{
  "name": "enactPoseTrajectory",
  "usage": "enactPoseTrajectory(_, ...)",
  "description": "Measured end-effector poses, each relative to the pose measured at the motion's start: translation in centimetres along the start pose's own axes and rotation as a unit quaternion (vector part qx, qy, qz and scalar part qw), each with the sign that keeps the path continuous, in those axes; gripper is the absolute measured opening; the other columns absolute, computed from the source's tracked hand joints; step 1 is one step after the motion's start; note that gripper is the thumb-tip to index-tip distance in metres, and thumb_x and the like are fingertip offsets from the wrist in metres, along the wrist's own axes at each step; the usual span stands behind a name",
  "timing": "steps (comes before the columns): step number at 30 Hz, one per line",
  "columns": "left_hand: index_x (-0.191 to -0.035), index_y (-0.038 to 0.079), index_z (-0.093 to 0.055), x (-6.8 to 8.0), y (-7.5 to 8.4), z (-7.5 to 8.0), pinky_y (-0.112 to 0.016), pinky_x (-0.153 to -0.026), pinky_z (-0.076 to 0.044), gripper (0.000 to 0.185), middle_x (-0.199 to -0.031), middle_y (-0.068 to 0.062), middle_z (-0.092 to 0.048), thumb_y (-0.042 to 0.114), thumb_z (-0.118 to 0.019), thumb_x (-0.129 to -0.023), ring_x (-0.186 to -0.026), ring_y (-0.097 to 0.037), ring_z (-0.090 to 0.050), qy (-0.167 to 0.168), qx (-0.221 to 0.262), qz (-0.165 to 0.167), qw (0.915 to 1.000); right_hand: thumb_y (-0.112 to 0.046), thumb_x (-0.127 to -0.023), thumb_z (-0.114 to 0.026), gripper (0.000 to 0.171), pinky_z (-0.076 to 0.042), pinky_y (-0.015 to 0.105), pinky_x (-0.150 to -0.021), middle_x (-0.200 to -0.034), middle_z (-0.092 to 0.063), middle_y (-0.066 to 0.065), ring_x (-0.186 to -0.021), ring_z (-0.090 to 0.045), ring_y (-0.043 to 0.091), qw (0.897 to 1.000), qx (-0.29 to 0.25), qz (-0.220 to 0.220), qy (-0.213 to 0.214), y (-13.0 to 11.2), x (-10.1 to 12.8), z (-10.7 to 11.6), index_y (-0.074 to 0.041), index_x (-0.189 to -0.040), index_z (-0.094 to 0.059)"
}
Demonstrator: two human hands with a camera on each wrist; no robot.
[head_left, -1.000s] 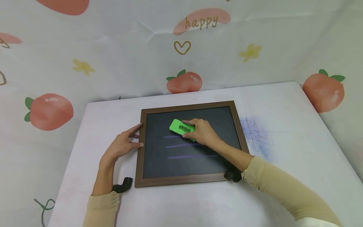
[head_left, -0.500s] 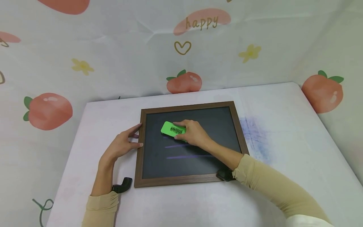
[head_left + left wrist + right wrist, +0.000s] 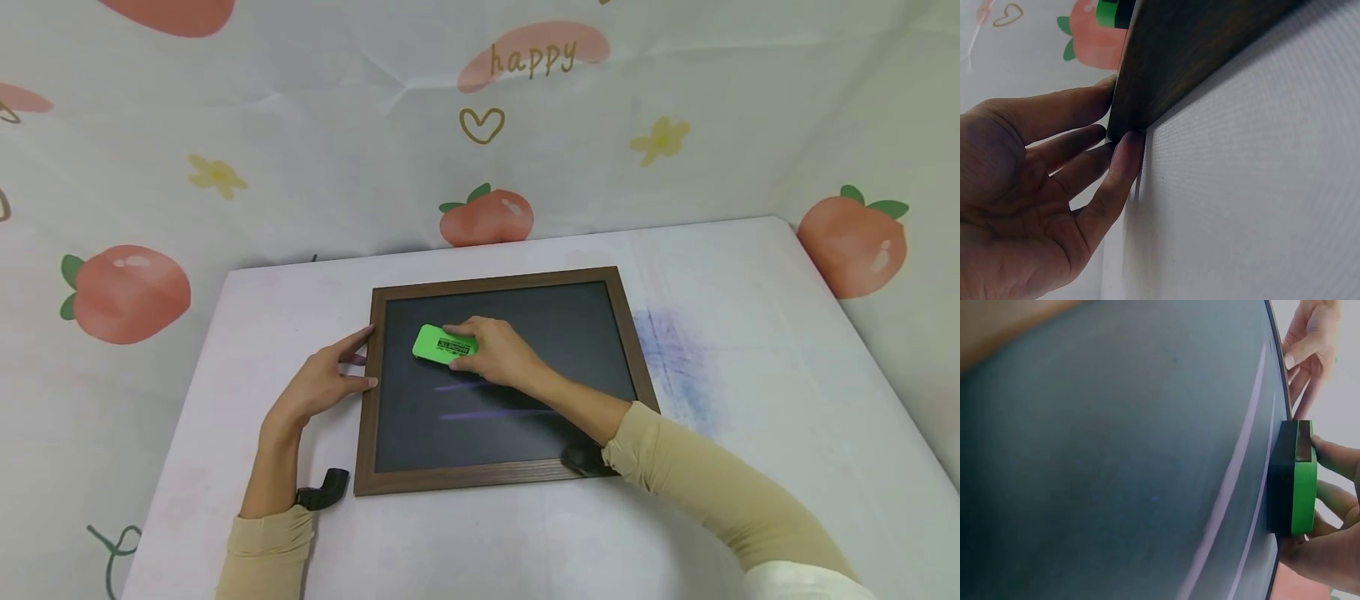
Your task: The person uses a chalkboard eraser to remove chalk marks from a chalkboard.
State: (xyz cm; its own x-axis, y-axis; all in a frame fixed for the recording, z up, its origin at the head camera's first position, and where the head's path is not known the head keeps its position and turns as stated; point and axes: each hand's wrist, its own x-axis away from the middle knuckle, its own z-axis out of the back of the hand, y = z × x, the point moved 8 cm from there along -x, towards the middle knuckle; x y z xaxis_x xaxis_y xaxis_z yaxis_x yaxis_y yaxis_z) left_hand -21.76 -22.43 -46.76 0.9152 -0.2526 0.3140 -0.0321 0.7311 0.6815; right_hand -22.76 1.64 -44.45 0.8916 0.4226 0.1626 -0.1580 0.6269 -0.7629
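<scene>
A wood-framed chalkboard [image 3: 367, 417] lies flat on the white table [image 3: 750, 350]. Two purple chalk lines [image 3: 495, 413] cross its dark surface. My right hand [image 3: 491, 350] grips a green eraser [image 3: 438, 343] and presses it on the board's upper left part; in the right wrist view the eraser [image 3: 1297, 478] sits black side down on the board [image 3: 1116, 456] beside the lines. My left hand [image 3: 322, 383] has straight fingers touching the frame's left edge, and the left wrist view shows the fingertips [image 3: 1125, 147] against the frame [image 3: 1166, 69].
A patterned cloth backdrop [image 3: 300, 125] with peaches rises behind and to both sides of the table. A blue-purple chalk smudge [image 3: 678, 358] marks the table right of the board. Black wrist cameras [image 3: 324, 490] sit at each wrist.
My right hand slid the eraser leftward across the board. The topmost of three purple lines is gone; two remain. The left hand stayed at the frame.
</scene>
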Motion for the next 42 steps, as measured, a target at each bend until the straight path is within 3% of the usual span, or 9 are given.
enactPoseTrajectory(3, -0.157, 0.014, -0.03, 0.0, 0.0, 0.1, -0.061, -0.099, -0.039, 0.083, -0.136, -0.024, -0.054, 0.012, -0.073, -0.087, -0.126, -0.041, -0.048, 0.0, 0.001, 0.0, 1.0, -0.022, -0.084, -0.081, 0.061, -0.045, 0.028, -0.077, -0.132, -0.062, 0.004, -0.097, -0.056, 0.016, 1.0, 0.017, 0.014, -0.005, -0.4, -0.3, -0.2, -0.019, -0.14, -0.059)
enactPoseTrajectory(6, -0.157, 0.014, -0.03, 0.1, 0.0, 0.1, -0.06, -0.099, -0.039, 0.082, -0.136, -0.024, -0.054, 0.012, -0.073, -0.087, -0.125, -0.04, -0.049, 0.001, 0.002, 0.0, 1.0, -0.023, -0.084, -0.081, 0.06, -0.045, 0.027, -0.078, -0.133, -0.062, 0.005, -0.098, -0.056, 0.015, 0.999, 0.02, 0.024, -0.012, -0.8, -0.5, -0.5, -0.019, -0.139, -0.059)
enactPoseTrajectory(13, -0.157, 0.015, -0.031, 0.0, 0.1, 0.0, -0.06, -0.1, -0.038, 0.082, -0.139, -0.023, -0.052, 0.011, -0.073, -0.086, -0.126, -0.04, -0.049, 0.002, -0.001, -0.001, 1.0, -0.023, -0.083, -0.082, 0.061, -0.045, 0.026, -0.056, -0.131, -0.062, 0.004, -0.065, -0.059, 0.012, 0.999, 0.017, 0.018, -0.026, -0.9, -0.7, -0.8, -0.021, -0.139, -0.059)
enactPoseTrajectory(20, -0.156, 0.015, -0.032, 0.0, 0.3, 0.1, -0.059, -0.098, -0.039, 0.082, -0.135, -0.024, -0.055, 0.011, -0.074, -0.086, -0.124, -0.041, -0.05, 0.004, -0.004, -0.006, 1.0, -0.026, -0.081, -0.084, 0.06, -0.044, 0.025, -0.057, -0.121, -0.066, 0.004, -0.071, -0.057, 0.012, 0.998, 0.056, 0.004, -0.019, -0.9, -1.1, -0.5, -0.023, -0.136, -0.062)
enactPoseTrajectory(26, -0.157, 0.016, -0.032, 0.0, 0.1, 0.1, -0.059, -0.098, -0.04, 0.081, -0.136, -0.023, -0.055, 0.012, -0.073, -0.087, -0.124, -0.04, -0.049, 0.002, 0.002, 0.002, 1.0, -0.025, -0.078, -0.086, 0.06, -0.044, 0.025, -0.055, -0.116, -0.069, 0.007, -0.066, -0.056, 0.014, 0.998, 0.057, 0.0, -0.017, -0.9, -1.2, 0.0, -0.019, -0.133, -0.065)
enactPoseTrajectory(36, -0.157, 0.014, -0.032, 0.2, 0.3, 0.1, -0.061, -0.1, -0.038, 0.082, -0.14, -0.023, -0.051, 0.012, -0.074, -0.087, -0.125, -0.04, -0.049, 0.0, 0.003, -0.003, 1.0, -0.028, -0.078, -0.085, 0.058, -0.045, 0.025, -0.06, -0.122, -0.067, 0.009, -0.08, -0.057, 0.017, 0.996, 0.086, -0.016, 0.014, 0.4, -0.9, 2.0, -0.02, -0.133, -0.066)
enactPoseTrajectory(42, -0.157, 0.015, -0.031, 0.1, 0.2, 0.1, -0.061, -0.1, -0.038, 0.082, -0.14, -0.022, -0.052, 0.011, -0.074, -0.087, -0.126, -0.04, -0.048, 0.0, 0.007, 0.0, 1.0, -0.029, -0.078, -0.085, 0.058, -0.047, 0.028, -0.068, -0.118, -0.069, 0.006, -0.089, -0.058, 0.018, 0.996, 0.075, -0.027, 0.025, 1.0, -0.5, 2.6, -0.017, -0.132, -0.066)
